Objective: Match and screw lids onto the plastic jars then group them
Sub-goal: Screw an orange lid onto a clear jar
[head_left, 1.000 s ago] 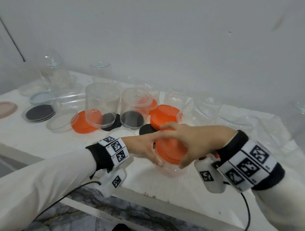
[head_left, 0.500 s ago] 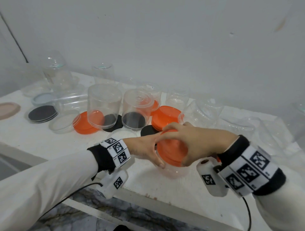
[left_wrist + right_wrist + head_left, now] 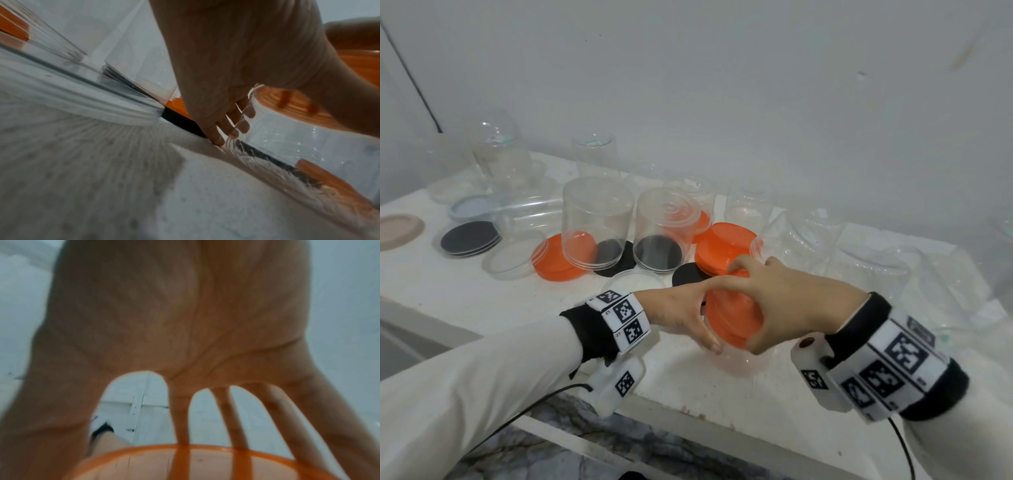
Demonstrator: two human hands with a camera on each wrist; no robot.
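Observation:
A clear plastic jar (image 3: 736, 359) stands near the front edge of the white table (image 3: 482, 301), with an orange lid (image 3: 732, 318) on top of it. My right hand (image 3: 774, 301) spans the orange lid (image 3: 185, 464) from above, thumb and fingers curled over its rim. My left hand (image 3: 688, 308) grips the side of the jar (image 3: 308, 146), fingers wrapped round its clear wall. The underside of the orange lid (image 3: 298, 104) shows through the jar in the left wrist view.
Behind stand two upturned clear jars (image 3: 599, 222) (image 3: 664, 229) over orange and black lids. A stack of orange lids (image 3: 722, 246), a black lid (image 3: 688, 274), a stack of black lids (image 3: 469, 238), a clear lid (image 3: 513, 253) and several more clear jars (image 3: 804, 240) crowd the back.
My right hand has turned a little on the orange lid, its thumb sliding toward me along the rim. The left hand keeps hold of the jar in the same place.

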